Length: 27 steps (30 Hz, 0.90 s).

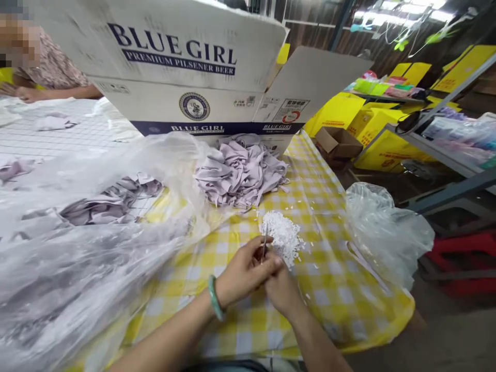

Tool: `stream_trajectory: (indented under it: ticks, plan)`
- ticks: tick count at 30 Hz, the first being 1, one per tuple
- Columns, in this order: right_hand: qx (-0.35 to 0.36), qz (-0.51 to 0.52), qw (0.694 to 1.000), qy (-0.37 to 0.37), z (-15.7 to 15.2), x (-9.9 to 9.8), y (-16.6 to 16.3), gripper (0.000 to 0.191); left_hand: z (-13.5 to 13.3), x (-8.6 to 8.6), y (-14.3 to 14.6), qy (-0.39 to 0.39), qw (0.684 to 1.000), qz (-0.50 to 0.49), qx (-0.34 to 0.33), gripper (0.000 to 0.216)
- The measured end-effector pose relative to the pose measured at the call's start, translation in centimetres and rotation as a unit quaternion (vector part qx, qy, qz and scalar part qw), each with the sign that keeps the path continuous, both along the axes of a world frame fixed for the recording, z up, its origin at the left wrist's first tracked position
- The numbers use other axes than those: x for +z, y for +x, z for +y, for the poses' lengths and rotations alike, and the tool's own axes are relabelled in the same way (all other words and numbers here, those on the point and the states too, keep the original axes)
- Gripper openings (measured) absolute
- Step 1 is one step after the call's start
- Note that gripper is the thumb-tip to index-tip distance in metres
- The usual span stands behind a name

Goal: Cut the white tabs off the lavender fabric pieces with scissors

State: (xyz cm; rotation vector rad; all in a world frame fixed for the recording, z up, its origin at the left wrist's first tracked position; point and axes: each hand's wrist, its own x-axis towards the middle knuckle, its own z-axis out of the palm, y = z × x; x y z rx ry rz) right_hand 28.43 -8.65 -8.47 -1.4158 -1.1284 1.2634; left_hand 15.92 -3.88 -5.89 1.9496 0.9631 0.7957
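yellow-and-white checked cloth (240, 330) covers the table, with one big beer carton (163, 101) standing across the top centre and blocking the view behind it. crumpled clear plastic (116, 279) spreads over the left side; one clear bag (387, 232) sits at the right edge, beside one pale strip (368, 266). one other person (62, 67) shows at upper left, and yellow boxes (329, 113) fill the upper right. one heap of mauve cloth pieces (244, 173) lies at centre, and below it one pile of white bits (284, 235), too many to count. left hand (244, 271) and right hand (284, 287) touch at lower centre, fingers curled; one slim metal tool (265, 243) pokes up between them, but i cannot tell which fingers clamp it.
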Motion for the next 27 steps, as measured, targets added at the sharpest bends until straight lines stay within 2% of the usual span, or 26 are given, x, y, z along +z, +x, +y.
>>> stream_trajectory:
  ticks: [2,4,7,9,11,12,14,16,17,19,20,21,23,25,27]
  plan:
    - [0.023,-0.045,0.999,-0.003,-0.2,-0.6,-0.4,0.022,-1.2,-1.1,0.9,-0.047,0.999,0.019,-0.002,0.028]
    - [0.018,-0.109,0.994,-0.004,-0.6,-1.6,-0.6,0.022,-1.5,-1.8,1.3,-0.031,0.999,0.041,0.016,0.028]
    - [-0.03,-0.203,0.978,0.025,-1.3,-3.7,-0.7,0.022,-1.6,-2.3,1.0,0.001,0.996,0.089,0.011,0.023]
    - [-0.054,-0.256,0.961,0.084,-1.4,-4.8,-0.8,0.023,-1.8,-1.9,-0.1,0.017,0.993,0.118,0.011,0.021]
    - [-0.043,-0.301,0.941,0.146,-1.4,-5.2,-1.0,0.023,-1.8,-0.6,-2.5,0.046,0.988,0.144,0.018,0.022]
    - [-0.023,-0.322,0.932,0.165,-1.3,-5.1,-1.1,0.023,-1.7,0.4,-4.2,0.068,0.984,0.16,0.03,0.029]
    - [0.036,-0.361,0.915,0.175,-1.1,-4.5,-1.4,0.023,-1.1,2.4,-8.5,0.148,0.957,0.231,0.091,0.047]
    - [0.098,-0.39,0.899,0.171,-0.9,-3.9,-1.7,0.019,-0.2,3.9,-13.4,0.19,0.911,0.319,0.178,0.044]
    - [0.13,-0.396,0.893,0.17,-0.9,-3.7,-1.7,0.019,0.2,4.3,-15.6,0.201,0.886,0.365,0.202,0.05]
    - [0.187,-0.397,0.882,0.172,-0.6,-3.6,-1.4,0.021,0.6,4.4,-19.4,0.189,0.845,0.45,0.22,0.058]
    - [0.217,-0.398,0.874,0.174,-0.4,-3.5,-1.1,0.024,0.4,4.3,-20.7,0.176,0.832,0.483,0.209,0.052]
    - [0.248,-0.404,0.863,0.175,-0.1,-3.3,-0.8,0.027,-0.1,4.2,-21.7,0.163,0.827,0.505,0.187,0.039]
    - [0.316,-0.43,0.828,0.17,0.8,-2.1,-0.3,0.027,-1.7,4.2,-22.6,0.142,0.835,0.513,0.137,0.007]
    - [0.365,-0.47,0.789,0.154,2.3,0.4,-1.0,0.021,-3.8,4.5,-22.6,0.122,0.85,0.499,0.115,0.012]
    - [0.37,-0.496,0.769,0.161,4.3,3.6,-4.0,0.03,-5.7,5.0,-22.5,0.089,0.858,0.492,0.121,0.015]
